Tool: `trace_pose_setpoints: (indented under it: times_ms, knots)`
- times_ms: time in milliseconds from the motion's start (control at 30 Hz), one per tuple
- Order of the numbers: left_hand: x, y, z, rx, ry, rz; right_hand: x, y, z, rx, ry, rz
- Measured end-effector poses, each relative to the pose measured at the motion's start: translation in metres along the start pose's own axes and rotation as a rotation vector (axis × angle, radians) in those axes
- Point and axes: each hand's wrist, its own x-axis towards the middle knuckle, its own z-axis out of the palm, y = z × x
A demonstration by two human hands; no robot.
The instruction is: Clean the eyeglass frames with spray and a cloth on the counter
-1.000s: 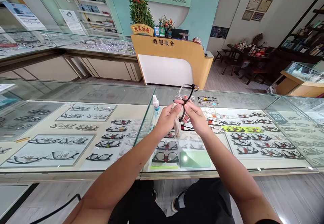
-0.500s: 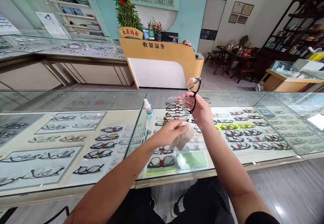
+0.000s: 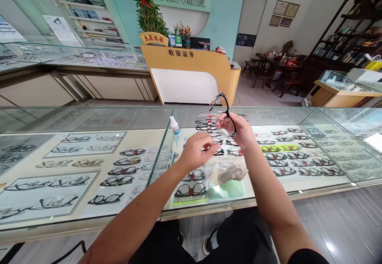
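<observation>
My right hand (image 3: 242,131) is closed on a pair of eyeglasses (image 3: 227,112) with black rims, held raised on end above the glass counter. One lens stands above the fingers; the other is beside them. To the left, my left hand (image 3: 198,150) is empty, its thumb a little apart from the loosely curled fingers. Below the hands, a crumpled beige cloth (image 3: 231,174) lies on the counter top, overlapping a pale green rectangle (image 3: 229,191). A white spray bottle (image 3: 175,127) with a blue label stands upright beyond my left hand.
The glass display counter (image 3: 205,212) spans the front, with rows of eyeglasses (image 3: 191,190) inside and more on trays (image 3: 64,192) to the left. Beyond it stands a wooden cashier desk (image 3: 229,69) with a leafy plant (image 3: 149,13) on top. Another showcase (image 3: 343,90) is at the right.
My left hand has let go of the beige cloth, which now lies on the counter, and has moved slightly left. My right hand has turned the eyeglasses, tilting the upper lens left.
</observation>
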Motion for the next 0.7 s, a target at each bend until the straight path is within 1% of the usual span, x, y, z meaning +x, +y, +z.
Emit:
trace_pose_setpoints:
  times_ms: [33, 67, 100, 133, 167, 233, 333, 467, 600, 700]
  knots:
    - [0.001, -0.005, -0.003, 0.077, 0.160, 0.047, -0.001, -0.003, -0.003, -0.032, -0.057, 0.026]
    - [0.002, -0.010, -0.007, 0.136, 0.291, 0.082, -0.002, -0.006, -0.005, -0.066, -0.119, 0.058]
    - [0.003, -0.014, -0.010, 0.181, 0.380, 0.105, -0.004, -0.009, -0.007, -0.099, -0.181, 0.093]
    - [0.004, -0.018, -0.013, 0.213, 0.428, 0.118, -0.005, -0.011, -0.009, -0.130, -0.240, 0.124]
    - [0.005, -0.021, -0.015, 0.233, 0.435, 0.128, -0.006, -0.013, -0.010, -0.160, -0.297, 0.146]
    - [0.007, -0.023, -0.018, 0.241, 0.382, 0.157, -0.007, -0.015, -0.013, -0.228, -0.387, 0.174]
    - [0.007, -0.022, -0.019, 0.218, 0.315, 0.208, -0.009, -0.017, -0.015, -0.315, -0.457, 0.204]
    - [0.007, -0.019, -0.019, 0.175, 0.292, 0.206, -0.010, -0.022, -0.014, -0.313, -0.481, 0.233]
    - [0.007, -0.019, -0.020, 0.161, 0.262, 0.146, -0.010, -0.027, -0.013, -0.270, -0.479, 0.267]
    - [0.007, -0.019, -0.020, 0.171, 0.279, 0.091, -0.011, -0.027, -0.017, -0.314, -0.481, 0.245]
